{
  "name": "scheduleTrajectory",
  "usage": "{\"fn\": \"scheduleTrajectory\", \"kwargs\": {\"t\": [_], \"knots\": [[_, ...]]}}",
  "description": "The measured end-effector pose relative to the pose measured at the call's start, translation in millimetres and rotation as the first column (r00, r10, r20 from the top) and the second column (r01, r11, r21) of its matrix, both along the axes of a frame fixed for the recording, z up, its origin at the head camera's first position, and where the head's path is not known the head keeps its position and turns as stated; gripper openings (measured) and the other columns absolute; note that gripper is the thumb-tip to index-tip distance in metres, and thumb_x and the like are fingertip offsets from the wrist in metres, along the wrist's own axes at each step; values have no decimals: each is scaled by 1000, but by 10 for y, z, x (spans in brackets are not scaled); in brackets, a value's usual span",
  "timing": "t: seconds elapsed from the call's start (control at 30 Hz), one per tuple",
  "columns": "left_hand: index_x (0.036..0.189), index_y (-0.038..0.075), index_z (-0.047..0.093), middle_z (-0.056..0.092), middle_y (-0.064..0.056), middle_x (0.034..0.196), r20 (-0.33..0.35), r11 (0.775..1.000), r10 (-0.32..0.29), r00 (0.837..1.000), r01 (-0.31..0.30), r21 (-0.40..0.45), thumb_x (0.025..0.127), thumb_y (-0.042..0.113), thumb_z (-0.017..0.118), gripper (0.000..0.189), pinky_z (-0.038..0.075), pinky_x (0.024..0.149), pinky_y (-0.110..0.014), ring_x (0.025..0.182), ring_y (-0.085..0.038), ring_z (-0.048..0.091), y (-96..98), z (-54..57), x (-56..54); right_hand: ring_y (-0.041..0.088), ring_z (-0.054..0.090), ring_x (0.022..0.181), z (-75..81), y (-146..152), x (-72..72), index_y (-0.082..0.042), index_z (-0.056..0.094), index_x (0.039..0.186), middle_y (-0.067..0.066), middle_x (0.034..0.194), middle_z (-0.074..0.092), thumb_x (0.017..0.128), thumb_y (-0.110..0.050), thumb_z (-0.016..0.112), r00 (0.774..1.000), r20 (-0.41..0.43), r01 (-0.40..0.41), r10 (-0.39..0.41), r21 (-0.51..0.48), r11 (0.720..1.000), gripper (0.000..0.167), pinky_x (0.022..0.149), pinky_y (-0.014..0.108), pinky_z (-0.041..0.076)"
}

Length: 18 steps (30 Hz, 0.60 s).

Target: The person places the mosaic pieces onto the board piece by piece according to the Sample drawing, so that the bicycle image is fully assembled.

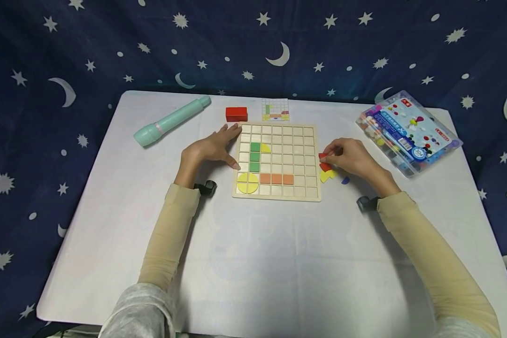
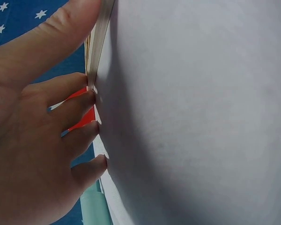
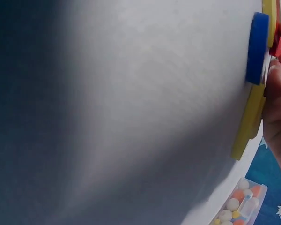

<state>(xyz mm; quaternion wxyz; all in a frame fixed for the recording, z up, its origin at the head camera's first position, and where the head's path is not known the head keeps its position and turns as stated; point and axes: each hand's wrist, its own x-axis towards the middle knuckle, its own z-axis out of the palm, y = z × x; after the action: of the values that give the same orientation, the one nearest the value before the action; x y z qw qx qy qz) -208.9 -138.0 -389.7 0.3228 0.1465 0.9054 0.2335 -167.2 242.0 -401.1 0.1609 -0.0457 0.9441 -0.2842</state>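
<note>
A wooden grid board point(image 1: 278, 199) carries green squares point(image 1: 255, 157), orange squares point(image 1: 276, 179), a yellow circle of quarter pieces point(image 1: 247, 183) and a single yellow quarter point(image 1: 265, 148). Along its left edge rests my left hand point(image 1: 211, 146), thumb and fingers spread; the left wrist view shows the fingertips at the board's side point(image 2: 102, 37). Just off the right edge, my right hand point(image 1: 352, 157) pinches a red piece point(image 3: 276, 47) between thumb and fingers. Red point(image 1: 325, 166), yellow point(image 1: 327, 175) and blue point(image 1: 345, 180) pieces lie close below that hand.
Behind the board are a red block point(image 1: 236, 114) and a small pattern card point(image 1: 275, 110). A teal microphone-shaped object point(image 1: 173, 121) lies at the back left. At the back right sits a clear plastic case point(image 1: 410, 134) with colourful balls inside. A starry dark-blue cloth point(image 1: 236, 42) hangs behind the table.
</note>
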Motion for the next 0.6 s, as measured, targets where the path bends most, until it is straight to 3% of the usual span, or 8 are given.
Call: {"fn": "scheduleTrajectory", "kwargs": {"t": [0.33,0.6], "knots": [[167,21,12,-2,3,175,6,1000,8,1000,-7,-12,78,30,91,120,5,127,-63,161,-27,-9,-1,13,5,28,54,88,-5,-26,-2,-3,67,106,15,95,64,93,-16,76,999,5,-40,40,-40,998,21,74,33,46],[167,21,13,-1,3,175,7,1000,8,1000,-8,-2,78,29,92,120,5,127,-62,161,-26,-9,-1,-2,-4,27,60,82,53,-60,50,-5,73,111,14,96,71,97,-14,72,998,38,-39,44,-111,993,17,64,24,50]]}}
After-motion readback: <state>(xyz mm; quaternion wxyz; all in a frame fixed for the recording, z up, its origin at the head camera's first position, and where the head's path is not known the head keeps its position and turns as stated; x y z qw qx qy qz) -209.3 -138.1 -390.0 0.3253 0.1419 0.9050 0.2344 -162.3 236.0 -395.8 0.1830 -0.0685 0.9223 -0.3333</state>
